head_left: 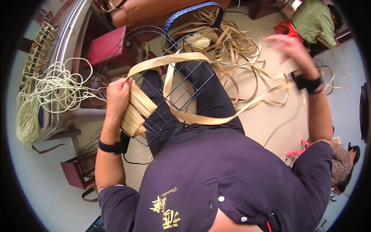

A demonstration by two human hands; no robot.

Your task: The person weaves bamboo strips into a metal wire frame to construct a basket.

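A black wire basket frame (198,84) rests tilted across my lap, with a curved handle at its far side. Flat tan strips (140,103) are woven side by side over its left part. My left hand (118,96) is closed at that edge, pinching a long tan strip (170,58) between thumb and fingers. From there the strip arches over the frame and loops back across my lap toward the right. My right hand (290,50) is raised at the right, blurred by motion, fingers stretched out and apart from the frame. I see nothing in it.
A heap of loose tan strips (241,50) lies on the floor ahead. Pale cord (46,96) hangs tangled over the table edge at left. Beyond the frame stands a red stool (107,45). Another person in green (313,21) sits at the far right; one in patterned clothing (341,164) is farther right.
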